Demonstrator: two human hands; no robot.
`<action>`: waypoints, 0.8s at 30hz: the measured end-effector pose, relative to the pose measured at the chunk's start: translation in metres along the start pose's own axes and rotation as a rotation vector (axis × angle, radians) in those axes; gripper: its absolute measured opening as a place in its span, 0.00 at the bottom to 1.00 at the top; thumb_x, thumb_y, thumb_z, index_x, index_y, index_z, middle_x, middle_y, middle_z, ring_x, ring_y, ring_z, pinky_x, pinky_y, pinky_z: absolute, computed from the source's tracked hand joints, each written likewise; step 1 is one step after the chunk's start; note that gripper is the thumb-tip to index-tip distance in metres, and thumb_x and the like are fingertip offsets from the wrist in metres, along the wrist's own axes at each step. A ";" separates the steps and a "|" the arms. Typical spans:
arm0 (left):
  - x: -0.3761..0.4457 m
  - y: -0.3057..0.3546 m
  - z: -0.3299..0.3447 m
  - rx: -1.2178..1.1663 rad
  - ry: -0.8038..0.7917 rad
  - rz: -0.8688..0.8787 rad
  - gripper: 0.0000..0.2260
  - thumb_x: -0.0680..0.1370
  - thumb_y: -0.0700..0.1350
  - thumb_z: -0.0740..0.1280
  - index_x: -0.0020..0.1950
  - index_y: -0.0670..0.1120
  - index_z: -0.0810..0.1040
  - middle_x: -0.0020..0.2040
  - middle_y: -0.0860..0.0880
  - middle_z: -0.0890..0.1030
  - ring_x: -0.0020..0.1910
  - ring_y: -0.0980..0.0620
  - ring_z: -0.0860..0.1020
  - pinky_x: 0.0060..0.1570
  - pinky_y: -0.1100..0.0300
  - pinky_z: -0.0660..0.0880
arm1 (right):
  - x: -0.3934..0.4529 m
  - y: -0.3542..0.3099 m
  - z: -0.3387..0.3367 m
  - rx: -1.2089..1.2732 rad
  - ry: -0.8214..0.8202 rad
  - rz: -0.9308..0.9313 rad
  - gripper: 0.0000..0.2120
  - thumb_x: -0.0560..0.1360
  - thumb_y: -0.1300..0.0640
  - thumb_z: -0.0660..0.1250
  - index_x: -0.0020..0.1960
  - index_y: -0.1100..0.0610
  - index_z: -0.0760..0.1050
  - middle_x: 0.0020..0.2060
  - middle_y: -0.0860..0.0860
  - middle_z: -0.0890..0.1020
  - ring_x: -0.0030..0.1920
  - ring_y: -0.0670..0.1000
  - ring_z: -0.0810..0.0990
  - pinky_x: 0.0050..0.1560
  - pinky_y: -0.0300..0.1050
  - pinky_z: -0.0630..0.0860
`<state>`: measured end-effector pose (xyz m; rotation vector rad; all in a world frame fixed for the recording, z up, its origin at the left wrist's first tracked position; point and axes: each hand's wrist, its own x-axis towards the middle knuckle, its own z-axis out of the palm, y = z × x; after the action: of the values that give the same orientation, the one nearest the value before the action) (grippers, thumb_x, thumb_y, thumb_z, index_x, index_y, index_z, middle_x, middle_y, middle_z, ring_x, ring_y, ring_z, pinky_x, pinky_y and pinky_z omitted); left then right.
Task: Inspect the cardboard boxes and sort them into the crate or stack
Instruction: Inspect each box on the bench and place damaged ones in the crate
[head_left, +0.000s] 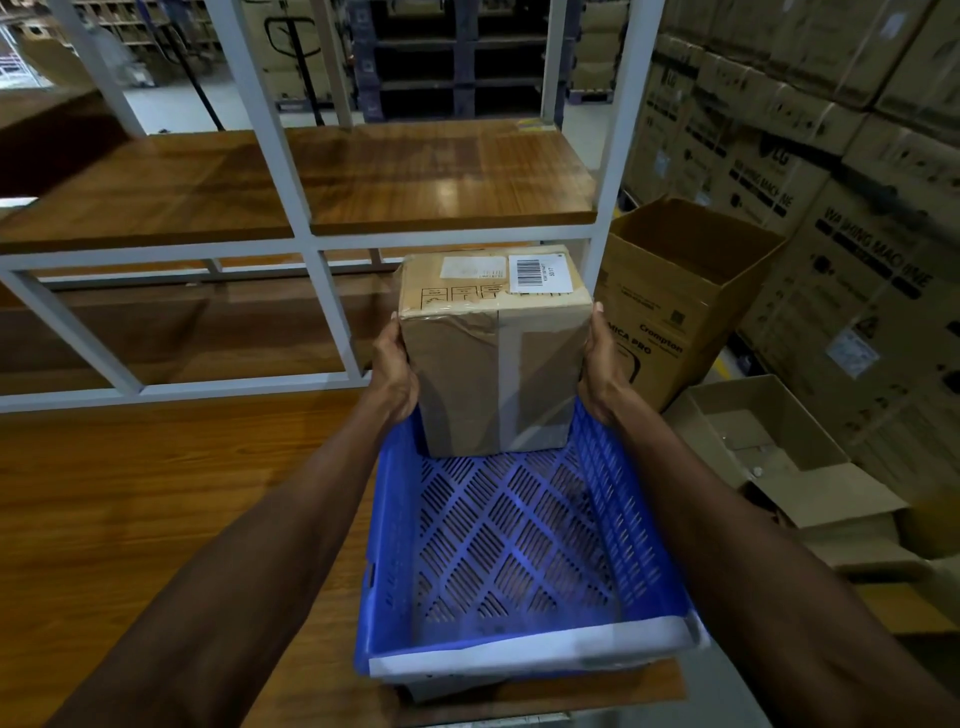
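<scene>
Upright at the blue crate (524, 652) far wall, taped box (493, 374) between left hand (396, 371) and right hand (600, 366).

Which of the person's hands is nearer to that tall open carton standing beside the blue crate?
The right hand. It grips the taped box's right side, next to the open carton; the left hand holds the box's far side.
</scene>
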<state>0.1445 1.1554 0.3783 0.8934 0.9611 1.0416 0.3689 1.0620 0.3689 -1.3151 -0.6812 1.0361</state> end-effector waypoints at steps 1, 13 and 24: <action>-0.001 0.001 0.000 0.008 0.007 0.002 0.22 0.88 0.52 0.50 0.62 0.44 0.81 0.54 0.42 0.86 0.54 0.45 0.84 0.59 0.46 0.80 | 0.000 0.000 0.000 0.000 0.003 0.000 0.23 0.84 0.32 0.45 0.64 0.37 0.74 0.64 0.56 0.80 0.66 0.58 0.79 0.72 0.68 0.71; -0.014 0.008 -0.003 0.018 -0.031 0.000 0.25 0.88 0.57 0.47 0.58 0.47 0.82 0.50 0.48 0.88 0.51 0.52 0.86 0.53 0.55 0.81 | -0.015 -0.009 0.000 0.015 0.079 0.027 0.35 0.85 0.33 0.40 0.81 0.52 0.64 0.71 0.56 0.75 0.68 0.55 0.74 0.62 0.51 0.73; -0.074 -0.002 -0.031 -0.016 0.071 0.058 0.27 0.79 0.65 0.63 0.69 0.48 0.75 0.58 0.44 0.82 0.58 0.42 0.81 0.55 0.46 0.81 | -0.118 -0.024 -0.010 -0.084 0.058 -0.056 0.27 0.88 0.42 0.46 0.81 0.53 0.63 0.72 0.53 0.72 0.64 0.48 0.68 0.61 0.49 0.65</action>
<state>0.1003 1.0882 0.3819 0.8801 0.9895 1.1351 0.3339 0.9532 0.4082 -1.3860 -0.7208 0.9289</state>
